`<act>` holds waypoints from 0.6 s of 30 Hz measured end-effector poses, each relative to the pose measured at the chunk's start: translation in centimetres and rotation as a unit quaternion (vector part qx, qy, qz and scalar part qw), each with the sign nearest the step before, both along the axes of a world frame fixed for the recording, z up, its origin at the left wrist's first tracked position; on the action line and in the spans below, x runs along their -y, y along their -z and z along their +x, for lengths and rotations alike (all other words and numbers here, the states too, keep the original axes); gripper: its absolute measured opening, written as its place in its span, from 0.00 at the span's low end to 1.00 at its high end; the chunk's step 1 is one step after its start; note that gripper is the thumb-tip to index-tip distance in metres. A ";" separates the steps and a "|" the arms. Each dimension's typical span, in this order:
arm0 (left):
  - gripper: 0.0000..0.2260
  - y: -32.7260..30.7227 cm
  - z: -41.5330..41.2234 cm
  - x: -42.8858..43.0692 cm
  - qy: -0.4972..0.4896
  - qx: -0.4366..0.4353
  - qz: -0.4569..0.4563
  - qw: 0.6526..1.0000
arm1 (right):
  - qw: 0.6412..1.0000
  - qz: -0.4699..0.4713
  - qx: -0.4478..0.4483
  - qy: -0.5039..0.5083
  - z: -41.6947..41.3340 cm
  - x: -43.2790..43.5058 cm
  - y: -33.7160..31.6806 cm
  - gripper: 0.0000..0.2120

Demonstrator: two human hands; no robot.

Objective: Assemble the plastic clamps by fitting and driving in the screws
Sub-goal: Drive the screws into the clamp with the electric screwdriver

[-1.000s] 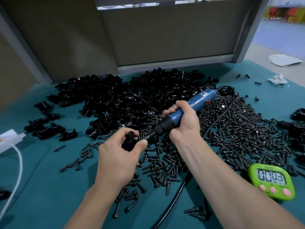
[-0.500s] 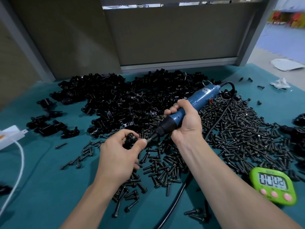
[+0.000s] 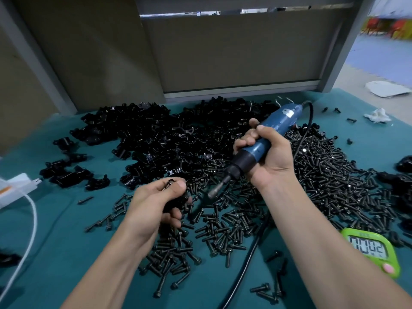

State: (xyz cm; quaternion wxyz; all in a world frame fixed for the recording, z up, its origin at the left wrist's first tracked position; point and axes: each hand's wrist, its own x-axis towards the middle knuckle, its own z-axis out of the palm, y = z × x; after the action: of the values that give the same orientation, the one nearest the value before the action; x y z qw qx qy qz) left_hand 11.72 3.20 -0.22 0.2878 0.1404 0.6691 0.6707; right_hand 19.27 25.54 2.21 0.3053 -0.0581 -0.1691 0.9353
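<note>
My left hand point(image 3: 153, 204) grips a small black plastic clamp point(image 3: 178, 200), mostly hidden in the curled fingers, with a screw head point(image 3: 169, 183) showing by the thumb. My right hand point(image 3: 270, 156) holds a blue electric screwdriver point(image 3: 265, 139) tilted down to the left. Its bit tip point(image 3: 213, 193) hangs a short way right of the clamp, not touching it. A heap of black clamp parts point(image 3: 156, 141) lies behind the hands. Loose black screws point(image 3: 323, 175) cover the cloth on the right and in front.
The table has a teal cloth point(image 3: 55, 241). A green timer point(image 3: 371, 249) sits at the right front. The screwdriver's black cable point(image 3: 245, 264) runs under my right forearm. A white box with a white cable point(image 3: 15, 188) lies at the left edge. More black parts point(image 3: 401, 186) are at far right.
The screwdriver's bit has pulled back from the clamp, up and to the right. My left hand has lowered and closed round the clamp. The timer has gone from 3 to 2.
</note>
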 end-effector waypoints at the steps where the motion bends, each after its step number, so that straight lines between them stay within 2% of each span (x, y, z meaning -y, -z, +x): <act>1: 0.05 0.1 -0.1 0.1 -0.012 -0.039 -0.019 0.999 | 1.000 -0.017 0.007 0.014 0.0 -0.1 -0.1 0.09; 4: 0.11 0.3 0.3 -0.3 -0.019 -0.173 -0.115 0.978 | 0.996 -0.050 0.036 0.062 -0.5 0.4 -0.4 0.06; 7: 0.10 0.7 0.9 -0.7 -0.009 -0.226 -0.153 0.962 | 0.994 -0.037 0.055 0.084 -1.4 1.6 -0.7 0.07; 14: 0.06 0.7 0.7 -0.5 -0.004 -0.217 -0.114 0.969 | 0.993 -0.016 0.052 0.107 -1.9 2.7 -1.0 0.09; 18: 0.09 0.8 0.8 -0.5 -0.009 -0.204 -0.097 0.974 | 0.991 -0.004 0.052 0.122 -1.9 3.0 -1.2 0.10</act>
State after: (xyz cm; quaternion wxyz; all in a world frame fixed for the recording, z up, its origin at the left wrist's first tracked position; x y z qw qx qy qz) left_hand 12.52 3.74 -1.06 0.1519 0.2395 0.7769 0.5621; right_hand 17.38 22.53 3.45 0.4075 -0.1278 -0.1726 0.8876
